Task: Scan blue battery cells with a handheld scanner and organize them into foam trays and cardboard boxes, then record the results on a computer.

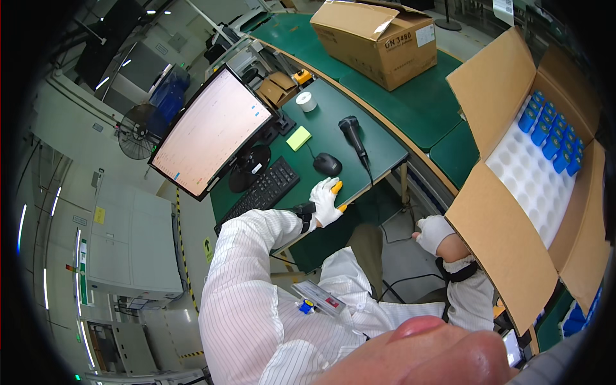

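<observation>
My left hand (326, 202), in a white glove with yellow fingertip covers, rests at the front edge of the green desk (378, 144). Its fingers are apart and hold nothing I can see. Just beyond it lies a black computer mouse (327, 164). My right hand (434, 234), also white-gloved, hangs past the desk's right end, beside a flap of an open cardboard box (500, 247). Its fingers curl inward, and their inner side is hidden. Inside that box, a white foam tray (529, 183) with round holes carries several blue cylinders (553, 146) at its far end.
A monitor (215, 131) and a black keyboard (263, 188) stand left on the desk. Farther back are a barcode scanner (352, 136), yellow sticky notes (298, 138) and a white roll (306, 101). Another carton (378, 48) sits on the green bench behind. Cables hang below.
</observation>
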Action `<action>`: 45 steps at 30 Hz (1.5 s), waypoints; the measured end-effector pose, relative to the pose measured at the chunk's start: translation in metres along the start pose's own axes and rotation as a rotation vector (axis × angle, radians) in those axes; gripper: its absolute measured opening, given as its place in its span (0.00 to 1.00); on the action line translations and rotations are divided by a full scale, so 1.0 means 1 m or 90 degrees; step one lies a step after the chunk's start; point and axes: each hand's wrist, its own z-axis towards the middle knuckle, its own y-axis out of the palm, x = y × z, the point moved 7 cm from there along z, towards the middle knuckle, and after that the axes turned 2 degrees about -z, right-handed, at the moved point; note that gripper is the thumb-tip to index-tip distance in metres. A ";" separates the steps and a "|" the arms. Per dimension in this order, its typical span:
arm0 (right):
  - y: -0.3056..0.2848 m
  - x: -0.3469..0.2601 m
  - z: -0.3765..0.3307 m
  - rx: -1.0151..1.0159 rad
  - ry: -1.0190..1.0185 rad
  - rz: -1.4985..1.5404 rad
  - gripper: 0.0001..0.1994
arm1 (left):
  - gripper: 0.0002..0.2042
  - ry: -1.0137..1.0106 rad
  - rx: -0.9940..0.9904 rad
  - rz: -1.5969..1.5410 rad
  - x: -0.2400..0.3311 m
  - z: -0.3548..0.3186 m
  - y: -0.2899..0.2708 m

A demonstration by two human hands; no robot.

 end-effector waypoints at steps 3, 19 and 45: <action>0.005 0.004 0.001 0.011 0.000 0.004 0.20 | 0.36 -0.005 0.002 0.007 0.000 0.002 0.001; 0.004 0.003 0.001 0.010 0.008 0.001 0.19 | 0.35 0.012 0.019 0.007 0.006 0.003 -0.006; -0.047 -0.073 -0.027 0.068 -0.247 0.057 0.16 | 0.32 -0.011 -0.015 -0.007 0.007 0.008 -0.014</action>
